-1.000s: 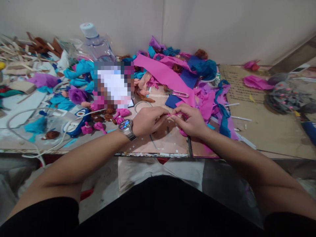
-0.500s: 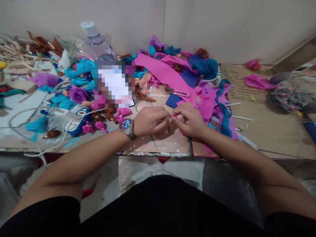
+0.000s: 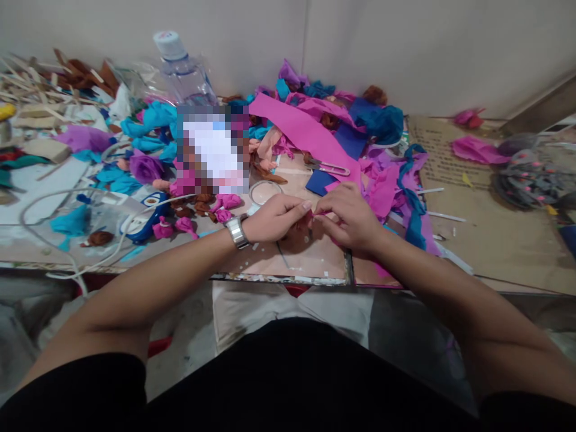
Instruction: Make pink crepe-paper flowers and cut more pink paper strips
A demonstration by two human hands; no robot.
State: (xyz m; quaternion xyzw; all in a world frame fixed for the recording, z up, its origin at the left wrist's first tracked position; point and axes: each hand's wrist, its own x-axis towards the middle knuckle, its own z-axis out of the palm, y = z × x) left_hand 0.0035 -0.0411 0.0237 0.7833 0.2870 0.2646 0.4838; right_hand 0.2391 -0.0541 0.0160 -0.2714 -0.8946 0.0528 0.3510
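My left hand [image 3: 279, 221] and my right hand [image 3: 350, 219] meet over the front of the worktable, fingertips nearly touching. Between them is a small piece of pink crepe paper [image 3: 320, 212], mostly hidden by the fingers. The left hand is turned with its thumb uppermost and its fingers curled round the piece. The right thumb and index finger pinch the same piece from the other side. Just behind the hands lie a long pink crepe paper strip [image 3: 306, 135] and small metal thread snips [image 3: 328, 167].
Twisted pink paper buds [image 3: 227, 204] lie left of the hands, near a blurred-out phone-like object [image 3: 215, 150]. A clear bottle [image 3: 186, 75] stands behind it. A white cable [image 3: 31, 207] loops at left. Cardboard [image 3: 468, 240] covers the right side, bearing a dark round container [image 3: 524, 180].
My left wrist has rolled, so the watch face has turned out of sight and the thumb has come on top. The right hand has shifted little and keeps its pinch.
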